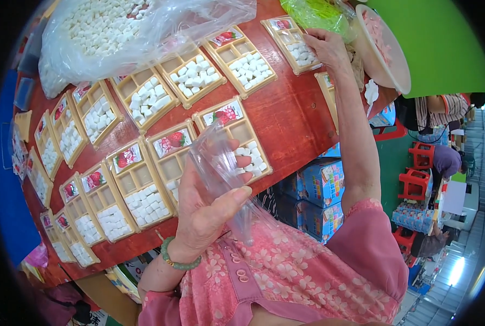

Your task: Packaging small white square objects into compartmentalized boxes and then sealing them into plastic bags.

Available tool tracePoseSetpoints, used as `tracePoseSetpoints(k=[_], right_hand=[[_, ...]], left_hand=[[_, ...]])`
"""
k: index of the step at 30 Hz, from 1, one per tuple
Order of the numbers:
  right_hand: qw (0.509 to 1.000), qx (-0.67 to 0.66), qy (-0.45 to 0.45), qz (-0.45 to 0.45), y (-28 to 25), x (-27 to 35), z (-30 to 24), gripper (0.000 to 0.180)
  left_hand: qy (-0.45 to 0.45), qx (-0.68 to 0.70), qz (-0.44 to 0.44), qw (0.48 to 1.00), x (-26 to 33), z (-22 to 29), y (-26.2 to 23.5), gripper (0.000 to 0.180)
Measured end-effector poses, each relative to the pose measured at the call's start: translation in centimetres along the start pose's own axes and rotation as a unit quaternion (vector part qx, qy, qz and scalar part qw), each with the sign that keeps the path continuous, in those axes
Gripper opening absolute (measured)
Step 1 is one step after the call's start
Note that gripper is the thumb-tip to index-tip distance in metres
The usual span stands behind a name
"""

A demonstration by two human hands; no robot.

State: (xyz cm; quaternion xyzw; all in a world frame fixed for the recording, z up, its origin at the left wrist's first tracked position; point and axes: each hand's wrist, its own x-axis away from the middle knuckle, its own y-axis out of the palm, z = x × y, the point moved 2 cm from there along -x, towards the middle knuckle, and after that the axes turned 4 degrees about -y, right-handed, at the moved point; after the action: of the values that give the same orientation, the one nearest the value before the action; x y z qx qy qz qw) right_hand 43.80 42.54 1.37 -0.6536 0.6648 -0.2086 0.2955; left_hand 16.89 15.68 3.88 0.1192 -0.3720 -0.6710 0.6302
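Near the body, left hand (207, 209) pinches a clear bag (221, 168); right hand (324, 46), fingers curled, touches the far tray (292, 38). Trays mostly part-filled, none bagged.

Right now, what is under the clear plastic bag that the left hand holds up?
Behind the clear plastic bag in the left hand lies a tan compartment tray on the red table. White cubes show beside the bag. The tray cells directly under the bag and hand are blurred or covered.
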Motion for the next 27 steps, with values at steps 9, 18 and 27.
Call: tracePoseSetpoints(k=[9,18,27], right_hand=[[0.998,0.066,-0.02,0.0,0.5,-0.8,1.0,0.032],[0.993,0.093,-0.058,0.041,0.7,-0.4,1.5,0.031],[0.957,0.265,-0.112,0.031,1.1,1.0,-2.2,0.039]], left_hand=[[-0.011,-0.004,0.0,1.0,-0.2,-0.2,-0.1,0.077],[-0.028,0.025,-0.018,0.999,-0.1,-0.4,-0.2,0.078],[-0.02,-0.006,-0.002,1.0,0.2,-0.2,-0.1,0.078]])
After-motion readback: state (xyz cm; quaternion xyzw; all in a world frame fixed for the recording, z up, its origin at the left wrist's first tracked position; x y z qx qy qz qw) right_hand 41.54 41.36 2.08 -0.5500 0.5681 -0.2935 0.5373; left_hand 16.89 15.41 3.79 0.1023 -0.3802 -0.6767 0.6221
